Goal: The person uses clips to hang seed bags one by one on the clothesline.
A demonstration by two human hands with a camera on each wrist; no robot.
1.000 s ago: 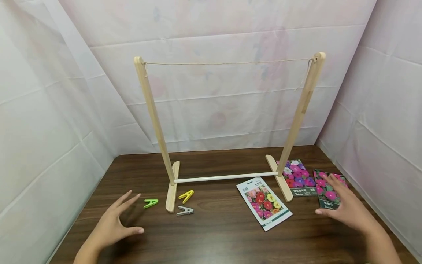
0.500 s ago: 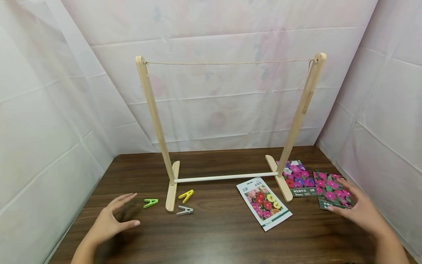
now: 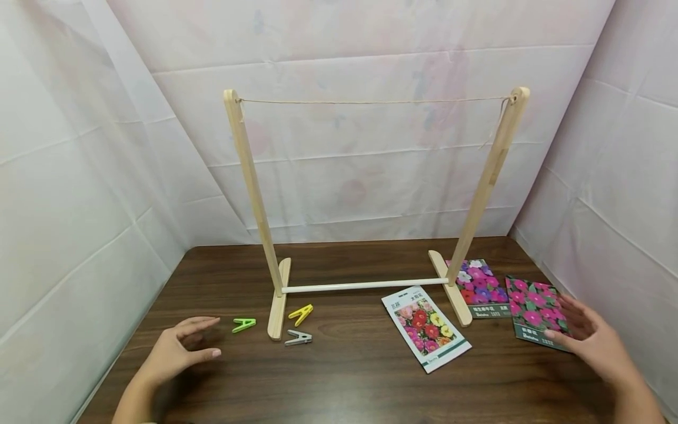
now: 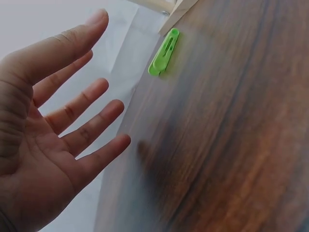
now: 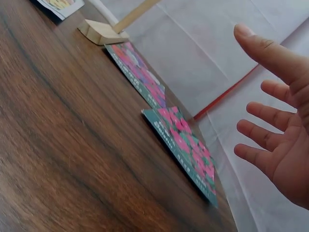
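A dark wood desk [image 3: 344, 377] stands between white cloth walls [image 3: 79, 176]. On it is a wooden rack [image 3: 479, 194] of two leaning posts on flat feet, with a white rod [image 3: 365, 286] low between them and a string [image 3: 371, 102] across the tops.

The right hand [image 3: 593, 341] hovers over the near right corner of a pink-flowered packet [image 3: 535, 312], its grip open with the fingers spread and holding nothing; the right wrist view shows the palm apart from the packet [image 5: 186, 150]. A second packet [image 3: 479, 288] lies just beside it, against the rack's right foot, and a white-edged third packet [image 3: 426, 327] lies in front of that foot.

The left hand [image 3: 177, 353] hangs above the desk, its grip open too, the fingers loose and empty. Near its fingertips [image 4: 118, 142] lies a green peg [image 3: 243, 324], untouched. A yellow peg [image 3: 300, 314] and a grey peg [image 3: 298, 338] lie just right of the rack's left foot.
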